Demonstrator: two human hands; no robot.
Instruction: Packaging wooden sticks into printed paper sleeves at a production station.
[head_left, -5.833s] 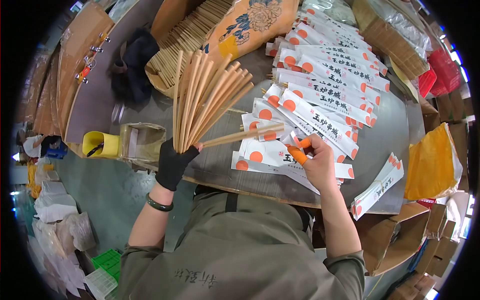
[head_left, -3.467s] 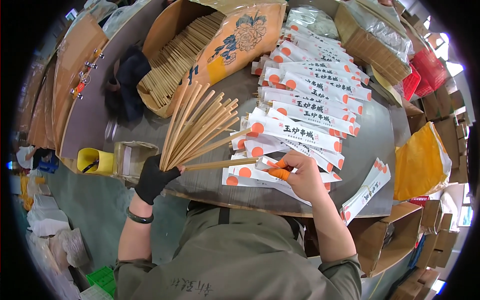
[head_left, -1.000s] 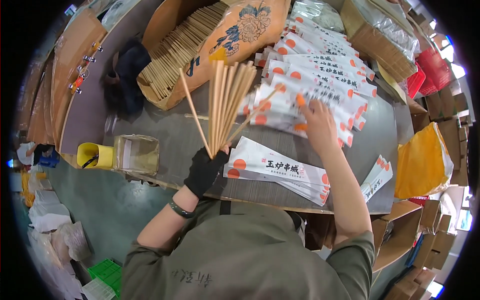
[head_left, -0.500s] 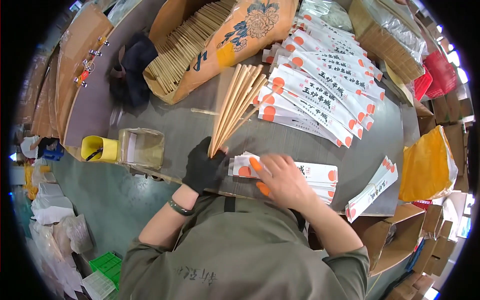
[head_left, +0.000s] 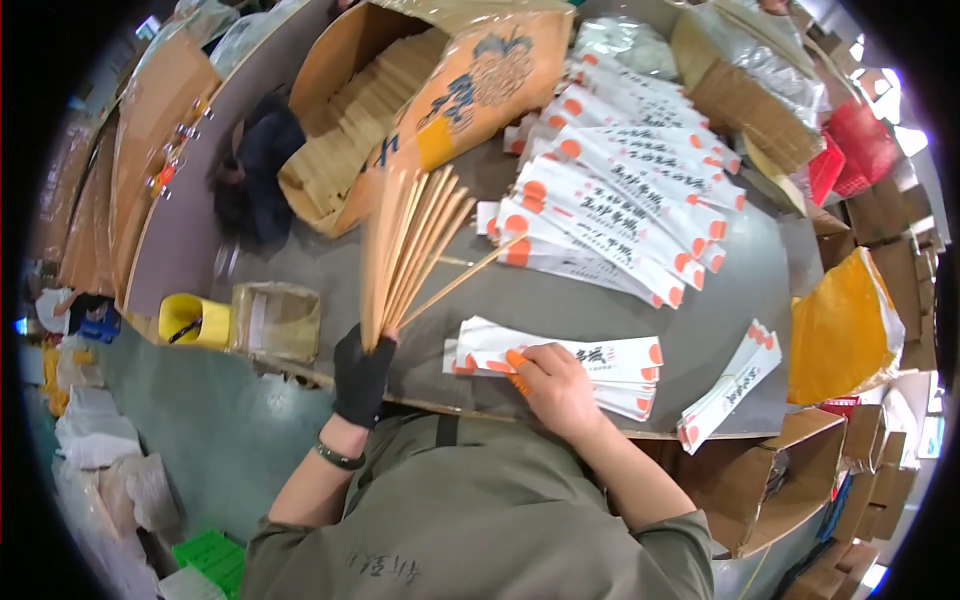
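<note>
My left hand (head_left: 360,380), in a black glove, is closed round the lower ends of a bundle of thin wooden chopsticks (head_left: 408,255). They fan out upward over the table, one leaning far to the right. At the table's near edge lies a small stack of white paper sleeves (head_left: 625,375) with orange dots. My right hand (head_left: 560,388), with orange finger covers, pinches the top paper sleeve (head_left: 487,343) near its middle; the undersides of the fingers are hidden. Beyond, a large fanned pile of the same sleeves (head_left: 610,205) covers the table's far right part.
An open carton (head_left: 465,100) of wooden sticks lies at the back left, beside dark cloth (head_left: 268,150). A yellow cup (head_left: 200,322) and a clear-taped box (head_left: 278,320) sit at the left edge. A banded sleeve bundle (head_left: 730,388) lies right, near a cardboard box (head_left: 800,480).
My left hand has moved left and slightly nearer with the chopsticks, which spread wider. My right hand has settled on the small stack, its fingers now closed on the top sleeve. The view has shifted slightly.
</note>
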